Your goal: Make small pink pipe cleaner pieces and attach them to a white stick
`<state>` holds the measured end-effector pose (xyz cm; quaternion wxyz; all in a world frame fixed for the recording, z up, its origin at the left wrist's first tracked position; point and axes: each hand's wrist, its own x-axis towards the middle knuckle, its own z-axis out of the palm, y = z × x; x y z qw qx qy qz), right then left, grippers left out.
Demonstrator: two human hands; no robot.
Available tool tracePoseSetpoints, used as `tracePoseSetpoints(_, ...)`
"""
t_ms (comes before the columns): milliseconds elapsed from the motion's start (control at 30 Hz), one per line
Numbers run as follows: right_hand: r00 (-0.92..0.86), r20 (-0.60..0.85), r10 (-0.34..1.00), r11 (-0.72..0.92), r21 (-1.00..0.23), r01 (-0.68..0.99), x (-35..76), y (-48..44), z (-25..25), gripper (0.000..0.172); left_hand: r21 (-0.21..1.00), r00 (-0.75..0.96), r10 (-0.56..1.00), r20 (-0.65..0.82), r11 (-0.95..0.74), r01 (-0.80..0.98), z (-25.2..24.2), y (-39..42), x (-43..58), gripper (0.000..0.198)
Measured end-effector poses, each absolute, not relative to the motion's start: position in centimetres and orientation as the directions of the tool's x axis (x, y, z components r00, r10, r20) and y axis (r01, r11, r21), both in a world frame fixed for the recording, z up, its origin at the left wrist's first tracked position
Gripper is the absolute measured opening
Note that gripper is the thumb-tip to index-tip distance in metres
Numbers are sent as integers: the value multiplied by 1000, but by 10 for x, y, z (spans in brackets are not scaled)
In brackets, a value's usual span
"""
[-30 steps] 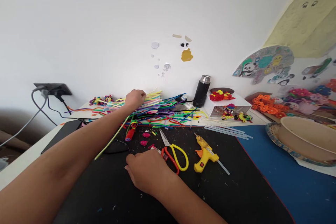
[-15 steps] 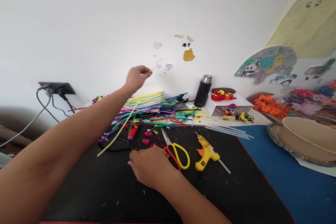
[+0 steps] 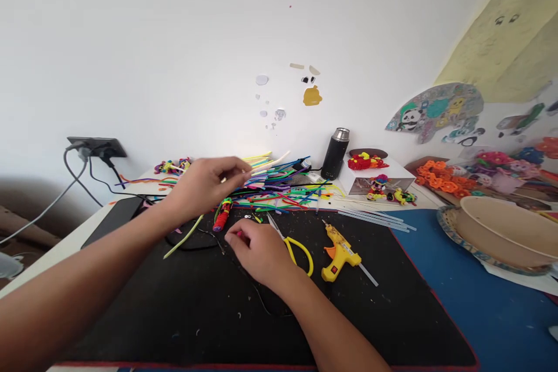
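Note:
My left hand (image 3: 213,183) is closed in a pinch over the front of the pipe cleaner pile (image 3: 270,183). A pale cream pipe cleaner (image 3: 276,158) sticks out from its fingertips to the right. My right hand (image 3: 259,253) sits low over the black mat, fingers curled together. A bit of pink (image 3: 239,233) shows at its fingertips; whether it is held or lies behind them I cannot tell. Just beyond lie googly eyes (image 3: 247,217) and a red pipe cleaner figure (image 3: 222,215). Scissors (image 3: 300,250) with yellow and orange handles are partly hidden by my right hand.
A yellow glue gun (image 3: 340,253) lies right of the scissors, with glue sticks (image 3: 379,219) behind it. A black bottle (image 3: 335,154) stands by a white box (image 3: 379,177). At right is a round basin (image 3: 514,232); at left, a wall socket (image 3: 98,147) with cables.
My left hand has come down from in front of the wall to the pipe cleaner pile, pale piece still pinched. My right hand has risen slightly, covering the pink pieces. The view has shifted slightly.

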<state>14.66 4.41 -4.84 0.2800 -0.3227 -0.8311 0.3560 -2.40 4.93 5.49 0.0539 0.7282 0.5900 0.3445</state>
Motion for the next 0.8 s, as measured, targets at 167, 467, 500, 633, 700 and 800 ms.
tracePoseSetpoints(167,-553,103,827,130,-991,9,146,57,-58,28,765,83,993,90,-122,632,26,25,-40,35)
tracePoseSetpoints(467,-464,46,885,-91,-959,-270,148,67,-54,47,834,147,985,-94,-3,552,0,18,-46,45)
tracePoseSetpoints(500,-460,36,887,-103,-956,-273,148,67,-55,47,835,160,980,-119,11,551,0,18,-45,46)
tracePoseSetpoints(633,-464,18,886,-114,-960,-255,147,65,-55,47,841,196,962,-188,55,538,2,16,-48,49)
tracePoseSetpoints(700,-457,32,889,-95,-963,-251,148,65,-54,46,852,226,952,-208,62,520,2,16,-51,47)
tracePoseSetpoints(800,-440,38,897,-79,-967,-243,148,66,-53,43,868,268,936,-228,71,492,1,15,-56,43)
